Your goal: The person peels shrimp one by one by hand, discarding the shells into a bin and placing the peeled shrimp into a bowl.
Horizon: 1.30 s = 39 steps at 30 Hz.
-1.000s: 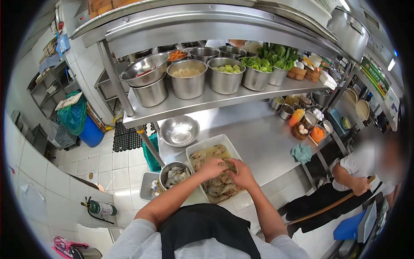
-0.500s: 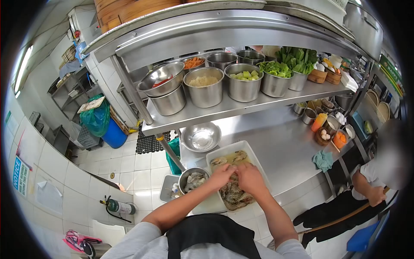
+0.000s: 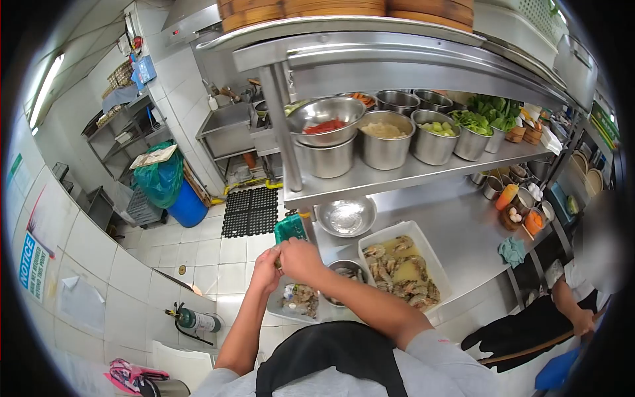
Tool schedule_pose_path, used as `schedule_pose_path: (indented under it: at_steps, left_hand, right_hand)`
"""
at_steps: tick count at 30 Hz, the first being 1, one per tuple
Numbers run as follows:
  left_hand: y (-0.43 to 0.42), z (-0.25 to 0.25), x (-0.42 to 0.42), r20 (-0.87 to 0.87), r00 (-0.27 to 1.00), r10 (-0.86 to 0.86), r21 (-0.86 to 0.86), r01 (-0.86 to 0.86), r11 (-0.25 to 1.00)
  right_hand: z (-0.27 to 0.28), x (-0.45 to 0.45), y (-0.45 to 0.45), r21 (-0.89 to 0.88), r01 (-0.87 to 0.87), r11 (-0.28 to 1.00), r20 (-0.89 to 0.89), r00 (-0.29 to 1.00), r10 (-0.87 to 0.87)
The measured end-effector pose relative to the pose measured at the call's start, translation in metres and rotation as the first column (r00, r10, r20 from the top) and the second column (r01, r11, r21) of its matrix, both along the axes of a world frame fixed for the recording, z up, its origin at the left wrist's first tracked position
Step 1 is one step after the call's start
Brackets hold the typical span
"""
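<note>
Both of my hands are close together above the white tub of shells and scraps (image 3: 299, 299). My left hand (image 3: 266, 268) is closed around a small brownish piece, probably a shrimp, mostly covered by the fingers. Against it, my right hand (image 3: 299, 258) is pinched on the same piece. Beneath my right forearm, a steel bowl (image 3: 346, 270) is partly hidden. To the right, a white rectangular tub (image 3: 446, 291) holds raw shrimp (image 3: 410, 288) in yellowish liquid. An empty-looking steel basin (image 3: 346, 217) sits behind the tubs.
Steel pots of cut vegetables (image 3: 435, 136) line the shelf (image 3: 397, 173) above the counter. A teal cloth (image 3: 512, 251) lies at the counter's right edge. Another person (image 3: 574, 301) stands at the right, holding a stick. A blue bin (image 3: 187, 204) and fire extinguisher (image 3: 198, 321) are at the left.
My hands have moved left, from over the shrimp tub to above the scrap tub, holding a small piece. The view has turned left, and the shrimp tub is now uncovered.
</note>
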State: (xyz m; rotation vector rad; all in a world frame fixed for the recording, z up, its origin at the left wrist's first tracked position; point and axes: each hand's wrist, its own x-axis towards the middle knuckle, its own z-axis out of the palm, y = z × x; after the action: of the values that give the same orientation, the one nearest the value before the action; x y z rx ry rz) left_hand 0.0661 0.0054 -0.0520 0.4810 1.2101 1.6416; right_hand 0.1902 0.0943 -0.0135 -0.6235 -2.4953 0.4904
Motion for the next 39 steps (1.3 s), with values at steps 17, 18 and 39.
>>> schedule_pose_path:
  at_steps: [17,18,39]
  left_hand:
    - [0.031,-0.060,-0.097,-0.156,0.983,0.102,-0.094,-0.117,0.989]
    - [0.031,-0.069,-0.104,-0.249,0.963,0.108,-0.120,-0.141,0.983]
    - [0.013,-0.015,-0.140,-0.226,0.932,-0.285,-0.298,0.212,0.931]
  right_hand:
    - [-0.057,-0.098,0.001,-0.056,0.076,0.996,-0.018,0.997,-0.077]
    - [-0.060,-0.099,-0.003,-0.044,0.070,0.997,0.020,0.997,-0.069]
    - [-0.057,-0.106,0.006,-0.151,-0.035,0.988,-0.023,0.999,0.032]
